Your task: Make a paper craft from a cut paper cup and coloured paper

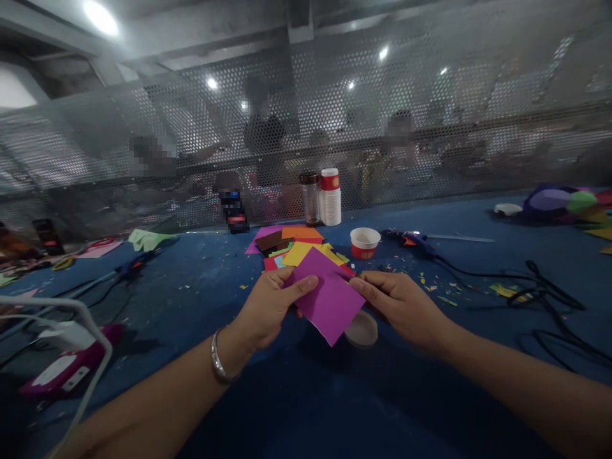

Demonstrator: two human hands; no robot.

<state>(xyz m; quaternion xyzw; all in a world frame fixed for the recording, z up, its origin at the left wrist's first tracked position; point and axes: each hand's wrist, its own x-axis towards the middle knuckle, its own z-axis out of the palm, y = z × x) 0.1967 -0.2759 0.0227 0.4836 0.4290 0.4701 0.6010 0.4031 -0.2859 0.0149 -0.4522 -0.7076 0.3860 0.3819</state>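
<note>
A square of purple paper (331, 305) is held up above the blue table, one corner pointing down. My left hand (268, 306) pinches its left side, thumb on top. At the right corner, the thumb and fingers of my right hand (399, 303) are closed on the same sheet; whether they grip anything else there I cannot make out. Just behind the sheet lies a loose pile of coloured paper (301, 250) in yellow, orange, brown and red. A round, pale, shallow piece (362, 330) sits under the paper's right edge, partly covered.
A red and white paper cup (365, 243) stands past my right hand. Behind are a stack of cups (330, 204) and a glass jar (310, 203). A glue gun (414, 242) trails a black cable (540, 287). Left, a purple power strip (71, 366) has white cords.
</note>
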